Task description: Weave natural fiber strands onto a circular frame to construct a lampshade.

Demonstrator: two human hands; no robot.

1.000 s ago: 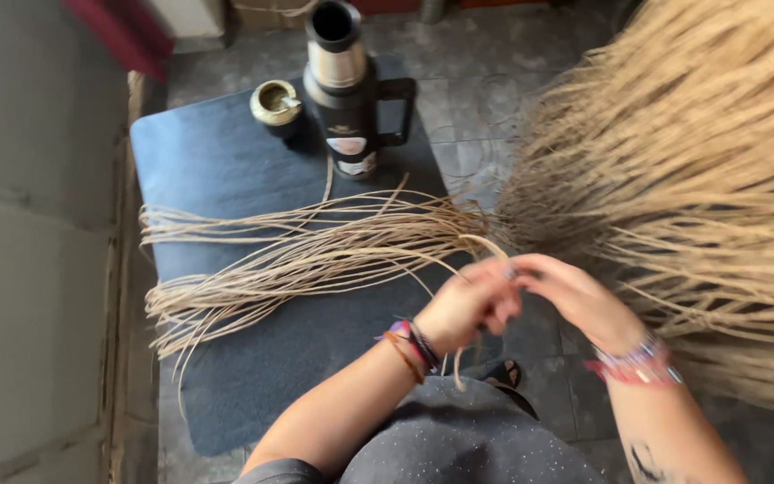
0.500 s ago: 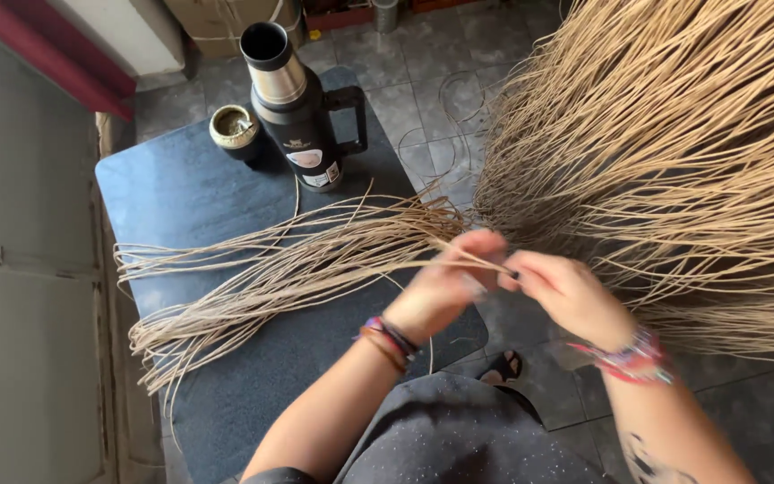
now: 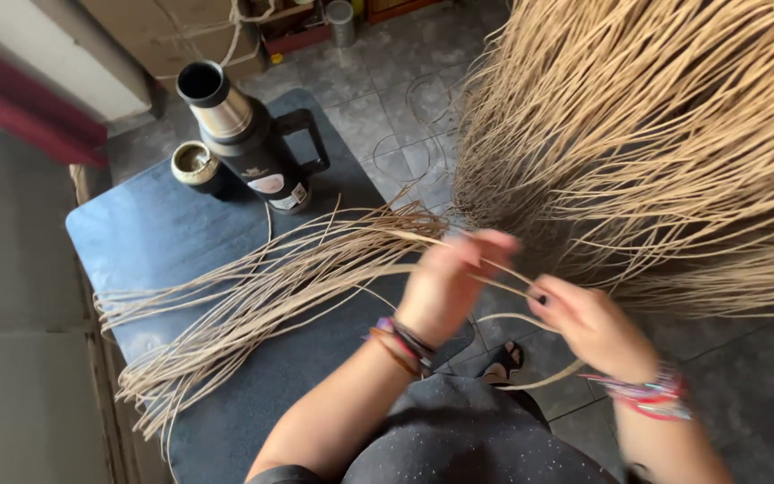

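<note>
Both hands sit lower and wider apart than 0.5 s ago. Left hand [image 3: 445, 287] pinches 1 reed strand [image 3: 503, 269], fingers closed. Right hand [image 3: 593, 323] curls closed round same strand. Loose reed bundle [image 3: 253, 296] lies on dark table [image 3: 154, 242], beside flask [image 3: 244, 134] and cup [image 3: 194, 164]. Strand being separated from big reed mass [image 3: 656, 143].

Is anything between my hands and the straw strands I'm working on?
Nothing visible. The left hand and right hand already pinch the strands between them. The flask and cup stand apart, at the far end of the mat.

Motion blurs both hands [image 3: 521, 300]; frame edges crop the reeds [image 3: 656, 134].
</note>
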